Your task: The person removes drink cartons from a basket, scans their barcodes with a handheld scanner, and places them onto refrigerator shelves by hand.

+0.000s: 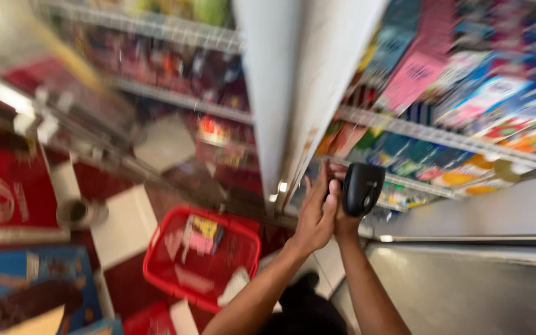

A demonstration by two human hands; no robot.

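Shelves (448,139) of bright packets fill the far right, with more wire shelves (175,99) on the far left; a white upright panel (293,93) stands between them and a grey metal surface (466,285) lies near right. On the red and white floor at near left sits a red basket (156,248) holding a few packets. Both arms reach up from the near edge and meet just right of the panel's foot. The right hand (344,220) is clenched around a black scanner (361,188), which stands upright with its head towards the right shelves. The left hand (316,214) lies against the right one, fingers spread and gripping nothing I can make out. The scanner lies nearer the right hand.
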